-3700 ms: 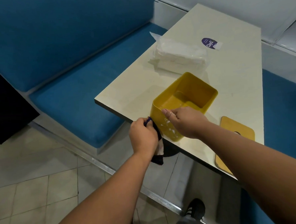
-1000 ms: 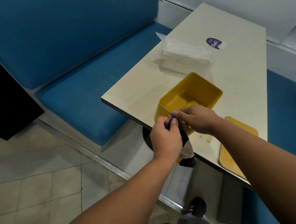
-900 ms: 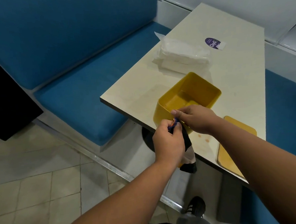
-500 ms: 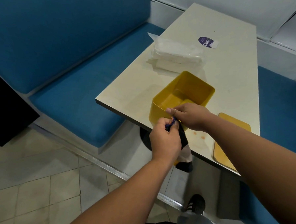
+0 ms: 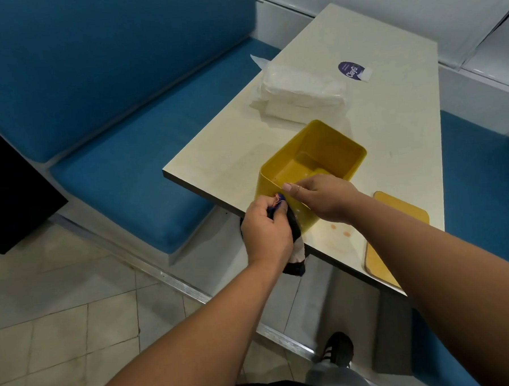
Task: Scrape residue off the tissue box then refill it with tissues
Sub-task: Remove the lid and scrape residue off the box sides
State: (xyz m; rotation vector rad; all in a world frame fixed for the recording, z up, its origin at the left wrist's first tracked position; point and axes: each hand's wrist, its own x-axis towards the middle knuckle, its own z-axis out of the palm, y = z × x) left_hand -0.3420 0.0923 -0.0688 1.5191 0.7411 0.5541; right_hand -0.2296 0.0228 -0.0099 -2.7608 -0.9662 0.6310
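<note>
yellow tissue box (image 5: pixel 319 157), open-topped and empty, upright on cream table (image 5: pixel 391 132), set at the near left corner with its near wall almost flush with the table's front edge. whitish smears visible on that near outer wall. right hand (image 5: pixel 321 199) draped over the near rim, thumb along the top edge, fingers curled down the outer wall, steadying. left hand (image 5: pixel 265 230) closed in a fist around a dark cloth (image 5: pixel 294 246), pressed against the box's near left corner; small blue tip poking from between thumb and forefinger, too small to identify. tail of cloth hanging below table edge, over open floor.

wrapped tissue pack (image 5: pixel 298 91) flat on the table beyond the box, close to the left edge, apart from the box by a narrow strip of bare surface. yellow lid (image 5: pixel 397 232) flat at the right, its near end overhanging the front edge slightly. two small orange spots (image 5: pixel 339 230) on the tabletop between box and lid. purple round sticker (image 5: pixel 349 70) farther back, mid-table.

clear tabletop to the right of the box and behind the pack. blue bench seat (image 5: pixel 122 176) off the left edge, well below table level; tiled floor (image 5: pixel 62 321) open at lower left. one dark shoe (image 5: pixel 338 349) on the floor under the front edge.
</note>
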